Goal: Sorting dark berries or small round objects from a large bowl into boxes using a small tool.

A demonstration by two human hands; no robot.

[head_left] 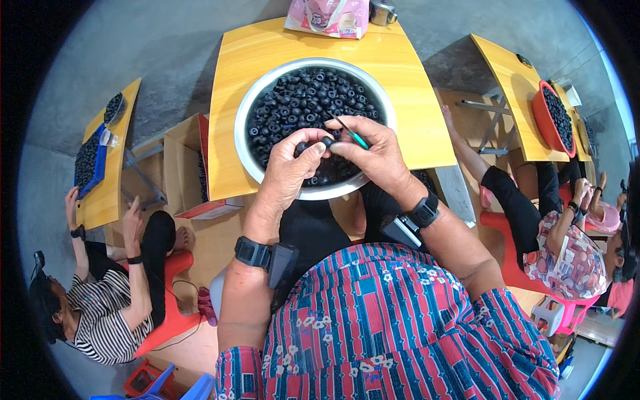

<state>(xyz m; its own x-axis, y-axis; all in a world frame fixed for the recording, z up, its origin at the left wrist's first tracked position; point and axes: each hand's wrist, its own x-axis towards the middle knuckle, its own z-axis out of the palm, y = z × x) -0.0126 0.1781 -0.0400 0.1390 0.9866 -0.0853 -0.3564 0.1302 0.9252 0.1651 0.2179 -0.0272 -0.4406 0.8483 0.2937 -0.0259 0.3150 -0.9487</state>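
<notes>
Both of my hands are above a wide metal basin [241,152] filled with dark, round, nut-like balls [303,97], many with a paler spot. My left hand [288,167] is closed, pinching one dark ball [327,142] between thumb and fingertips. A second dark ball [302,148] shows against its curled fingers. My right hand [377,150] is closed around a small tool with a thin blade and green handle [360,141], probably a small knife. The blade points up and to the left over the basin. My right thumb meets the pinched ball; the fingertips are partly hidden.
The basin stands at the near side of a yellow table [230,60]. A pink bag [328,17] and a metal cup [383,12] stand at its far edge. Cardboard boxes [183,157] sit below left. People work at side tables with a blue crate [100,157] and red basin [543,120].
</notes>
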